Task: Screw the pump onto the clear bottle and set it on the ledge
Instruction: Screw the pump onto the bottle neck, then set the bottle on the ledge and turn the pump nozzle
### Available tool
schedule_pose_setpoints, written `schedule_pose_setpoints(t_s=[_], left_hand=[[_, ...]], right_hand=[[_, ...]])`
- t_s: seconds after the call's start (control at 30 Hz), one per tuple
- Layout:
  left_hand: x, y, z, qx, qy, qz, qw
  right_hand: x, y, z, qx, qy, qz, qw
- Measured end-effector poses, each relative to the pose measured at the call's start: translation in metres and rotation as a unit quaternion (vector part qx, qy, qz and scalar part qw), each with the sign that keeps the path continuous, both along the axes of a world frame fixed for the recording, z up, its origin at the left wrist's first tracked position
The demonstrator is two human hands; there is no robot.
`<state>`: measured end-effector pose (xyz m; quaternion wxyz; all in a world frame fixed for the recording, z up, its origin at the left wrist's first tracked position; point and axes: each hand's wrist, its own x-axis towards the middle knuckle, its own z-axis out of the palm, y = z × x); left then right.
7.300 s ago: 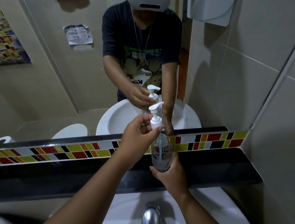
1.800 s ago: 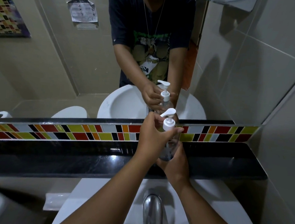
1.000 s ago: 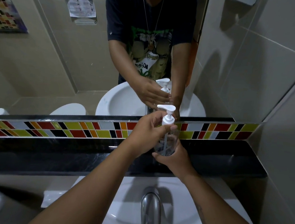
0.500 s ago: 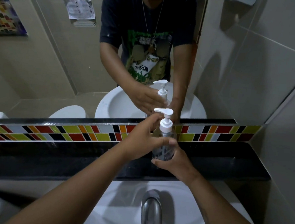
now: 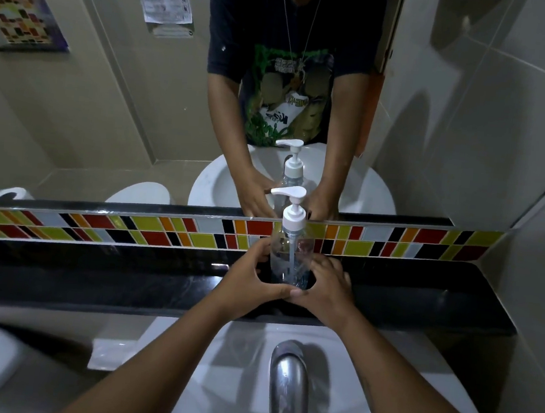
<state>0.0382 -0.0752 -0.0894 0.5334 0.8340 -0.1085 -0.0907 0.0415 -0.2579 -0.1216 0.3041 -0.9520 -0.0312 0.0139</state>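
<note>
From the head view, the clear bottle point(image 5: 289, 260) stands upright on the black ledge point(image 5: 421, 295) with the white pump point(image 5: 292, 208) seated on its neck, the left hand point(image 5: 251, 280) and right hand point(image 5: 327, 285) cupped around its base. If the fingers drag on letting go, the tall bottle could topple towards the sink point(image 5: 237, 368) and tap point(image 5: 288, 382) below; the tiled strip point(image 5: 131, 227) and mirror point(image 5: 75, 106) close in behind, and nothing else crowds the ledge

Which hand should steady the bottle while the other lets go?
Probably the left hand: its fingers wrap further round the clear bottle, which stands upright on the ledge; the right hand cups only the base.
</note>
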Motion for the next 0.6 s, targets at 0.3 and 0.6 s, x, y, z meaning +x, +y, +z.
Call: schedule_pose_setpoints(t_s=[0.3,0.6], left_hand=[[-0.002,0.007,-0.026,0.025,0.003,0.045,0.999],[-0.011,0.0,-0.032,0.098,-0.028,0.089,0.991]], right_hand=[[-0.004,0.001,-0.002,-0.03,-0.024,-0.003,0.999],[-0.019,-0.055,0.06,0.212,0.104,0.011,0.972]])
